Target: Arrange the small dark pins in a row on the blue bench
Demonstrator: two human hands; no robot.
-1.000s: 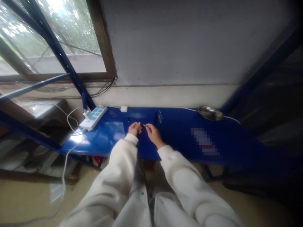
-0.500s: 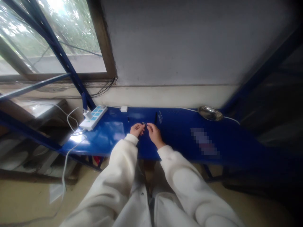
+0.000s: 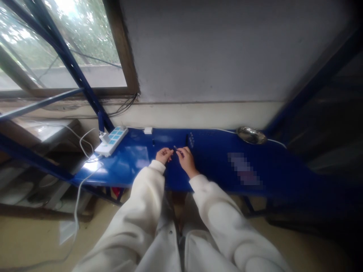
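Observation:
Over the blue table (image 3: 208, 173), my left hand (image 3: 163, 155) and my right hand (image 3: 186, 158) face each other, a narrow gap between their fingertips. A small, thin, dark piece with a paler tip (image 3: 175, 148) sticks out of my right hand's pinch; its kind cannot be made out. The fingers of my left hand are closed in a pinch too, and whatever lies in them is too small to name. Beyond my right hand lie a black strip (image 3: 187, 139) and a cluster of small pale pieces (image 3: 191, 140). A tiny dark item (image 3: 153, 142) rests beyond my left hand.
A white power strip (image 3: 111, 142) with plugs and cables sits at the table's left end. A white block (image 3: 148, 130) is at the back edge. A shiny metal object (image 3: 251, 135) with a white cord lies back right. Blue metal posts (image 3: 69, 62) rise beside the window.
My right hand has drawn slightly away from my left, to the right. The thin dark piece moved with it and its tip now shows apart from the left fingertips.

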